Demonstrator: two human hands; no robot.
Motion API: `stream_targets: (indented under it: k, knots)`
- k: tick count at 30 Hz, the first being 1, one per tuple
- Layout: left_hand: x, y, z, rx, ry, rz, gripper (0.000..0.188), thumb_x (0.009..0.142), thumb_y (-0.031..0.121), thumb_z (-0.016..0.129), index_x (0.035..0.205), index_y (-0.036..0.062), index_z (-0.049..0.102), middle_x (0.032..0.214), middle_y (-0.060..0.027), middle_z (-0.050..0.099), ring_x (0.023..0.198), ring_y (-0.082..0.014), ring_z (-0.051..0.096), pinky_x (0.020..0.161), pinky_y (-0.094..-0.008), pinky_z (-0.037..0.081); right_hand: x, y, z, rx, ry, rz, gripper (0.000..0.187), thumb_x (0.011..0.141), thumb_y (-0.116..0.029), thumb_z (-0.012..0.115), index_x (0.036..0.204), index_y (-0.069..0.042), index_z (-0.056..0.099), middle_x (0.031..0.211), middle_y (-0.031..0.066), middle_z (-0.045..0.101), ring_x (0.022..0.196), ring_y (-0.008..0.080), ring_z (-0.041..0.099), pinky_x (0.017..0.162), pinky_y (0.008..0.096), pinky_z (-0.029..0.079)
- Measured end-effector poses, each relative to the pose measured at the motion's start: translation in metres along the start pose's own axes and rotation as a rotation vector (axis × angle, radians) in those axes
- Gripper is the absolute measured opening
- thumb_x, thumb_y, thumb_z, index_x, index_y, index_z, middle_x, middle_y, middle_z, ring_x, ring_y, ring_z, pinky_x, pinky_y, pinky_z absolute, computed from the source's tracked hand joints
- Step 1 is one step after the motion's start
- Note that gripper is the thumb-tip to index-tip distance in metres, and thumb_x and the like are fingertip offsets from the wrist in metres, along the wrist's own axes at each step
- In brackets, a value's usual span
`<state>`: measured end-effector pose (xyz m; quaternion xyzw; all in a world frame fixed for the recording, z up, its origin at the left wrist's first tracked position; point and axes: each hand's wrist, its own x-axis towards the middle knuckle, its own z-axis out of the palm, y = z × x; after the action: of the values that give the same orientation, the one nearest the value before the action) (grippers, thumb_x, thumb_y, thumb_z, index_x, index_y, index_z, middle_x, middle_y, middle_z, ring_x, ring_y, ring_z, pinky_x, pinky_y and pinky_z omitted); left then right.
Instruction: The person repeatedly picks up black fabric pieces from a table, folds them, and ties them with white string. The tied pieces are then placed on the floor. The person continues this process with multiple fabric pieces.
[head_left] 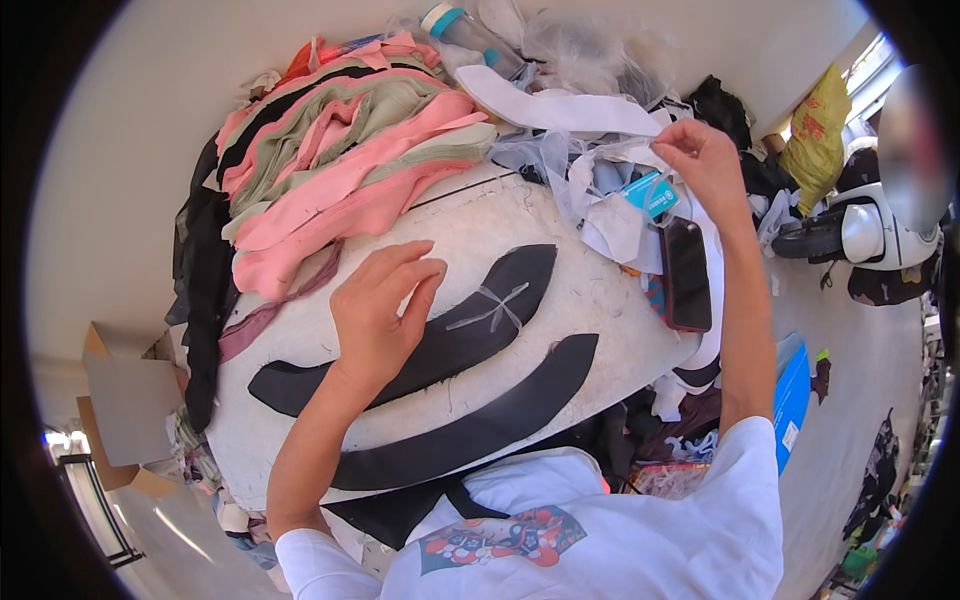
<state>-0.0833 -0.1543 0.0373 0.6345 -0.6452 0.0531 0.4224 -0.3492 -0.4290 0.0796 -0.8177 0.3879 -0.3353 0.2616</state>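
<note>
My left hand (378, 315) hovers over the upper of two black curved fabric pieces (515, 285), fingers bent and thumb apart, holding nothing visible. A crossed, thin translucent strip (492, 308) lies on that piece. The second black curved piece (480, 430) lies nearer me, apart from the first. Out to the far right, my right hand (705, 165) has its thumb and fingertips pinched together beside translucent strips (570, 175) and the end of a white curved piece (560, 108). What sits in the pinch, if anything, is too small to make out.
Pink and grey-green fabric pieces (350, 170) are heaped at the back left of the pale worktop (590, 300). A dark phone (685, 275), a turquoise packet (650, 195) and a bottle (470, 38) lie toward the right and back. Cardboard boxes (130, 400) stand left; a scooter (870, 235) stands right.
</note>
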Motion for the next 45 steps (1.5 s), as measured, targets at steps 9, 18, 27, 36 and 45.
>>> stream_targets:
  k: [9, 18, 27, 36, 45]
  knots:
    - [0.080, 0.049, -0.004, -0.567, 0.113, -0.072, 0.033, 0.083, 0.005, 0.073, 0.115, 0.0061, 0.067, 0.110, -0.0070, 0.073, 0.070, -0.0074, 0.063, 0.052, -0.0243, 0.044, 0.011, -0.111, -0.017, 0.042, -0.198, -0.200, 0.010, 0.086, -0.008, 0.069, 0.092, 0.000, 0.066, 0.074, 0.0020, 0.066, 0.069, 0.0074, 0.058, 0.066, 0.0232, 0.047]
    - [0.028, -0.004, -0.104, -0.699, -0.385, -0.519, 0.021, 0.097, 0.022, 0.065, 0.096, 0.0020, 0.071, 0.060, 0.0031, 0.056, 0.051, -0.0033, 0.049, 0.048, -0.0198, 0.038, -0.001, -0.185, 0.057, 0.245, -0.630, -0.284, 0.004, 0.089, -0.003, 0.065, 0.088, 0.000, 0.064, 0.072, -0.0052, 0.055, 0.064, 0.0023, 0.047, 0.058, 0.0197, 0.038]
    - [-0.153, -0.051, -0.231, 0.033, -0.069, -1.030, 0.024, 0.096, 0.026, 0.067, 0.092, 0.0027, 0.072, 0.060, 0.0022, 0.057, 0.050, -0.0033, 0.047, 0.047, -0.0228, 0.038, -0.040, -0.246, 0.271, 0.486, -1.182, -0.371, 0.014, 0.087, -0.013, 0.067, 0.083, 0.000, 0.065, 0.070, -0.0033, 0.056, 0.065, 0.0045, 0.049, 0.058, 0.0235, 0.039]
    - [-0.194, -0.067, -0.191, 0.223, 0.191, -1.183, 0.023, 0.085, 0.029, 0.075, 0.087, 0.0069, 0.072, 0.070, -0.0087, 0.065, 0.066, -0.0255, 0.065, 0.061, -0.0377, 0.049, -0.083, -0.247, 0.425, 0.217, -0.939, -0.572, 0.019, 0.081, -0.018, 0.070, 0.077, 0.000, 0.068, 0.064, 0.0065, 0.065, 0.059, 0.0145, 0.063, 0.058, 0.0315, 0.048]
    - [-0.163, -0.107, -0.158, 0.279, -0.177, -0.511, 0.061, 0.068, 0.045, 0.083, 0.111, 0.0052, 0.067, 0.110, -0.0078, 0.065, 0.107, -0.0288, 0.057, 0.092, -0.0387, 0.045, -0.078, -0.254, 0.440, 0.231, -0.927, -0.480, 0.017, 0.075, -0.022, 0.068, 0.073, -0.005, 0.069, 0.071, 0.0118, 0.068, 0.068, 0.0287, 0.066, 0.065, 0.0417, 0.051]
